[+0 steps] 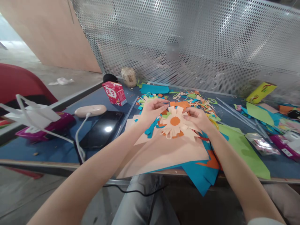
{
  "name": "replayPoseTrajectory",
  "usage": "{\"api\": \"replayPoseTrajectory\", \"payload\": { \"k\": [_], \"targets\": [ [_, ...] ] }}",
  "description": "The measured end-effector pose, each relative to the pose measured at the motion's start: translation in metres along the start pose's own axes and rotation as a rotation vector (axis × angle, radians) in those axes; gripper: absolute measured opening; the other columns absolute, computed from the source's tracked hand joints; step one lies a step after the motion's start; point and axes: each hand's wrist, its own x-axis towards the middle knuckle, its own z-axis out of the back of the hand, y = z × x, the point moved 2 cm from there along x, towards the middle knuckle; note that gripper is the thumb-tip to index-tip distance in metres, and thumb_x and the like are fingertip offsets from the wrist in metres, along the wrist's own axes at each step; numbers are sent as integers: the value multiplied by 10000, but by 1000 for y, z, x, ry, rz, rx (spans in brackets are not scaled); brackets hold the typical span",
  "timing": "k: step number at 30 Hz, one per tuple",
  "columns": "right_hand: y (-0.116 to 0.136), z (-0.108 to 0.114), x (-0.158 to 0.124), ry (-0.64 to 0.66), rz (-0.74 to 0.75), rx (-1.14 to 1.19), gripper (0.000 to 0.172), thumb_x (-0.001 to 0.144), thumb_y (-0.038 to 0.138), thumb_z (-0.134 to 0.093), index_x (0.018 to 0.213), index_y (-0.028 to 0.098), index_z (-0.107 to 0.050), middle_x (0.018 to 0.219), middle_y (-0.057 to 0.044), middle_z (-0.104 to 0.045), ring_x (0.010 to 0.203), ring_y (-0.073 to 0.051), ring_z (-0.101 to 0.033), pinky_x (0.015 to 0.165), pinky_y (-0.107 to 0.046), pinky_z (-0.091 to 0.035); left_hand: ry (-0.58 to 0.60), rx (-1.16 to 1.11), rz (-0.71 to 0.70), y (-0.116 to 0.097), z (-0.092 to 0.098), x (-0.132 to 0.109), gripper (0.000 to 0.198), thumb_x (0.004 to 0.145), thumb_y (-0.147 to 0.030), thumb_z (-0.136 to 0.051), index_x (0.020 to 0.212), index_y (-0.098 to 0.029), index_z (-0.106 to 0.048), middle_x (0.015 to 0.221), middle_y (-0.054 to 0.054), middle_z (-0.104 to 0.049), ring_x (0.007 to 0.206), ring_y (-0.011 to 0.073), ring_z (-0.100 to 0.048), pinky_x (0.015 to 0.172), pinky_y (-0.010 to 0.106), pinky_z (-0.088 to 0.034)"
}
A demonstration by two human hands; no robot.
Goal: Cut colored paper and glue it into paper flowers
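A layered paper flower [183, 128] with cream petals and a round orange centre is held just above a cream paper sheet [161, 159]. Orange petals show behind the cream ones. My left hand [152, 110] is at its upper left edge, thumb and fingers closed on the paper there. On the right side, my right hand [199, 119] pinches a petal between thumb and fingers. Blue paper strips [150, 129] lie under my left hand. Beyond it sits another fringed flower [147, 100] in cream and blue, partly hidden.
Paper scraps [199, 101] are strewn behind my hands. Blue sheets [201, 178] overhang the front edge; a green sheet [246, 150] lies right. Left are a black phone [103, 129], a white cabled device [91, 110] and a red carton [114, 93]. A perforated metal screen [187, 40] stands behind.
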Motion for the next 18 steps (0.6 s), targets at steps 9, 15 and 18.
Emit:
{"api": "replayPoseTrajectory", "payload": {
  "k": [9, 15, 18],
  "targets": [
    [1, 0, -2, -32, 58, 12, 117, 643, 270, -644, 736, 207, -612, 720, 11, -619, 660, -129, -552, 611, -268, -443, -23, -45, 16, 0, 0, 1, 400, 513, -324, -803, 832, -133, -656, 674, 19, -680, 609, 103, -623, 593, 208, -495],
    [0, 1, 0, -10, 26, 4, 147, 625, 277, -645, 742, 195, -606, 705, 11, -604, 624, -113, -522, 571, -247, -414, -33, -74, 27, 1, 0, 1, 378, 507, -308, -803, 809, -143, -647, 659, 6, -679, 595, 88, -621, 594, 189, -497],
    [-1, 1, -1, -24, 20, -1, 161, 628, 285, -641, 756, 194, -604, 707, 12, -592, 626, -109, -504, 568, -242, -399, -40, -90, 51, 1, 1, 1, 393, 485, -310, -811, 802, -147, -645, 653, 3, -678, 588, 88, -621, 585, 186, -498]
  ]
}}
